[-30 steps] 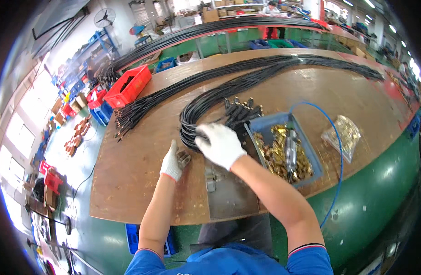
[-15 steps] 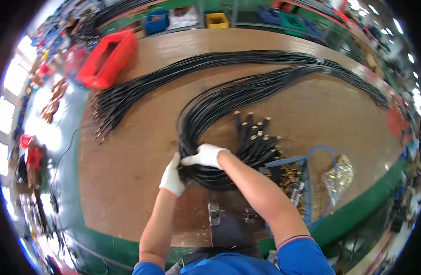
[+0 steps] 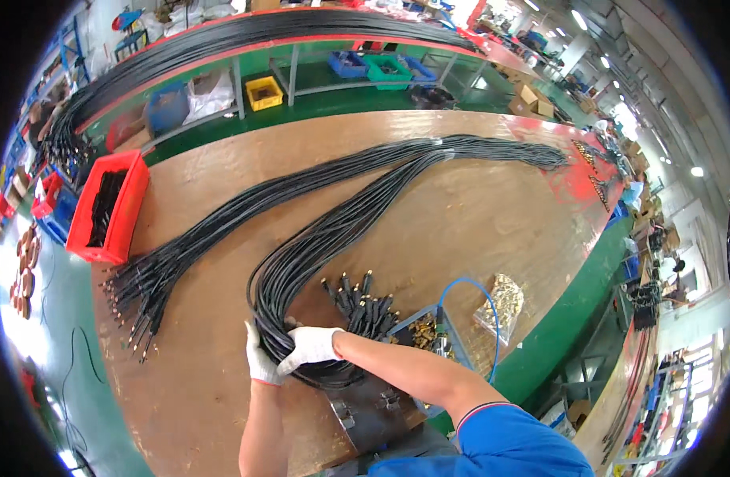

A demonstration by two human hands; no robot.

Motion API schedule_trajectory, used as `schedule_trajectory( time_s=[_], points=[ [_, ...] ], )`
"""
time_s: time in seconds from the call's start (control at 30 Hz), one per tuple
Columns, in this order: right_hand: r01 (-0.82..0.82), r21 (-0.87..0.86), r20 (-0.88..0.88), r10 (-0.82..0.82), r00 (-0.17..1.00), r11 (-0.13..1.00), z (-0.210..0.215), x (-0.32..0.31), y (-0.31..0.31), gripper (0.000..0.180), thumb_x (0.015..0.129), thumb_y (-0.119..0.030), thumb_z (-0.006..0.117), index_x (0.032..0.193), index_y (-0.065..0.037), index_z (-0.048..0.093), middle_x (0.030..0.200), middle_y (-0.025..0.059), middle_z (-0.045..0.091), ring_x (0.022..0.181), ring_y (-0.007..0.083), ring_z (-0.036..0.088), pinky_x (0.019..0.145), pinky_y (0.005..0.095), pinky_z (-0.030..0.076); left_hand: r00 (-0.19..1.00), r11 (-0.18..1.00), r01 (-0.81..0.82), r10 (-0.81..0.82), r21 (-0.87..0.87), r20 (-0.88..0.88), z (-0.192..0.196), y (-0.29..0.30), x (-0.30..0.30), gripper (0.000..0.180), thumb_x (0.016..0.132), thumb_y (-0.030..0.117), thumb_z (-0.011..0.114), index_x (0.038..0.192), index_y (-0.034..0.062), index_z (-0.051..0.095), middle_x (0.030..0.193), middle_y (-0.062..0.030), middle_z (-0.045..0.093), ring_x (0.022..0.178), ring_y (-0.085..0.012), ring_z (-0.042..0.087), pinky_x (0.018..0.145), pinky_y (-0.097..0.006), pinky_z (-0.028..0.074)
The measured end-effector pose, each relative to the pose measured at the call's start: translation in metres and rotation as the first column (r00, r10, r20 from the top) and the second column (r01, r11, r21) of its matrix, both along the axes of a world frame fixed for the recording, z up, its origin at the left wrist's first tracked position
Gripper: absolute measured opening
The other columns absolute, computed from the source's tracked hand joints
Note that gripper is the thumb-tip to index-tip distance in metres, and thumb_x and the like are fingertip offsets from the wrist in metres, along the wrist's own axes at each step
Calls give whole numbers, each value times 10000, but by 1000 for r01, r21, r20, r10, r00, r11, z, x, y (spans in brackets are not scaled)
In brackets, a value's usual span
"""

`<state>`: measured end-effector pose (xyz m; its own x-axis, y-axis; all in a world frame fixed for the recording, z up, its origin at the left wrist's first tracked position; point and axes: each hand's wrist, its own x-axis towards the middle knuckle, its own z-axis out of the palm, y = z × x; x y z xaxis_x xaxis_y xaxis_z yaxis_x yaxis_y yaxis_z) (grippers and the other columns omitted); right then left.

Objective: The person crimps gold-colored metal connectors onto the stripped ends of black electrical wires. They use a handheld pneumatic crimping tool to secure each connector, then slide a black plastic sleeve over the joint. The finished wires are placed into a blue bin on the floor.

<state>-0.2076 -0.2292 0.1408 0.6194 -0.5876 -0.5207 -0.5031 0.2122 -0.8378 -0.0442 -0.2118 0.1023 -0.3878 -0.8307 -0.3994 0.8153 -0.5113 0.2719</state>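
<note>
A thick bundle of black cables (image 3: 357, 208) bends round in a loop at the near part of the brown table (image 3: 428, 238). My left hand (image 3: 261, 359), in a white glove, wraps the outer side of this bend. Across the same bend, my gloved right hand (image 3: 311, 348) grips from above, its fingers partly hidden by the cables. The two hands are close together. Just right of them, cable ends with brass-coloured tips (image 3: 358, 302) stick up in a cluster. Another black cable bundle (image 3: 245, 205) lies farther off, its loose ends fanned out at the left.
A blue tray (image 3: 458, 343) of brass fittings sits right of my forearm, a blue hose (image 3: 466, 280) arching above it. Beyond lies a clear bag of brass parts (image 3: 504, 306). A red bin (image 3: 139, 219) stands at the far left. A dark plate with clamps (image 3: 365, 417) is near me.
My view has swung up and to the right, so the table and its things sit lower and farther left. Both hands keep hold of the same cable bend.
</note>
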Motion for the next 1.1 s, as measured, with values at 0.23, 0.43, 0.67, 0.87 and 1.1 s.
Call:
schedule_trajectory(
  time_s=[0.23,0.43,0.67,0.87,1.1],
  points=[
    [234,-156,175,-206,963,960,126,-34,-8,503,812,-370,823,1088,40,731,919,195,759,862,277,710,821,417,551,986,982,34,-2,-187,169,111,-62,-28,606,1055,586,597,1199,12,726,925,-151,774,824,-326,768,751,-471,672],
    [697,-123,467,-578,669,707,172,-124,37,686,854,-485,833,1268,32,657,1054,181,761,942,304,730,897,403,573,929,966,121,-29,-229,368,239,-65,-155,308,1046,332,687,1172,54,718,954,-122,774,752,-264,744,758,-444,654],
    [947,-66,586,-756,293,316,221,-293,140,1202,692,-366,951,1648,-38,300,1443,272,606,1317,401,639,1137,460,511,836,784,471,-248,-405,490,349,-52,-419,232,977,193,731,1192,111,701,935,-62,717,809,-269,719,832,-462,650],
    [925,-240,624,-777,-86,-295,225,-453,164,1037,755,-332,965,1558,11,406,1345,246,676,1278,319,680,1109,463,535,793,671,594,-398,-444,460,407,17,-653,145,940,135,737,1049,65,672,870,-103,714,742,-276,706,722,-412,622],
    [-145,-820,499,-817,289,-553,157,-722,218,473,730,-222,852,1165,-85,726,1022,100,713,1048,313,702,1115,599,470,784,605,563,-605,-562,134,339,34,-726,632,1056,599,600,1366,50,642,1171,-115,738,1090,-319,717,1000,-537,603]
  ],
)
